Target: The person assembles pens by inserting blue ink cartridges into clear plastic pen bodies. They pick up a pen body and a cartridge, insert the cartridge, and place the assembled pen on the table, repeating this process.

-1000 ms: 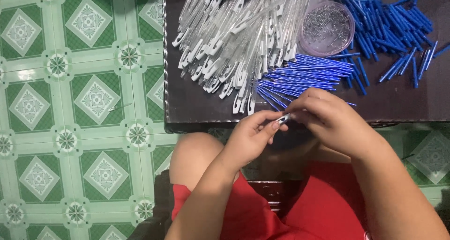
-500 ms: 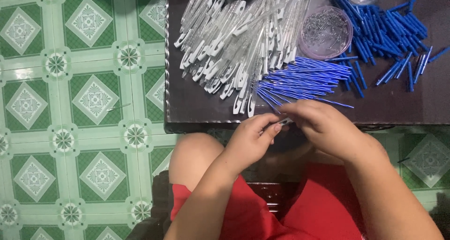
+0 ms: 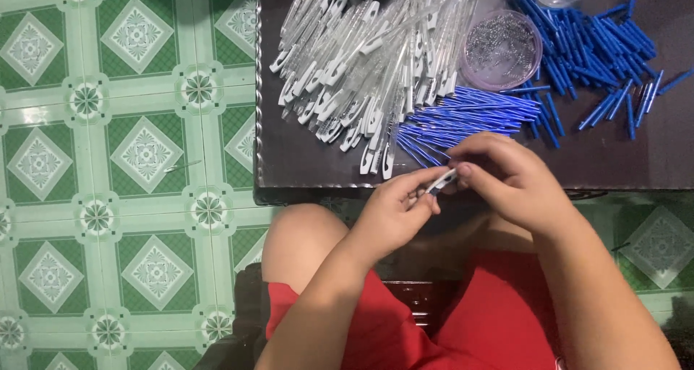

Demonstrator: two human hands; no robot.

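While both hands pinch clear pen barrel (image 3: 441,183), blue refills (image 3: 470,113) beside

I sit working at home, it seems: green patterned floor tiles (image 3: 108,160) spread left of my hands, and a low dark table (image 3: 303,160) just beyond them carries heaps of clear pen barrels (image 3: 361,59) and blue refills (image 3: 470,117).

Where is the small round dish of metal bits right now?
In the head view, the round clear dish sits at the upper right on the dark table, between the clear pen barrels and the loose blue pieces.
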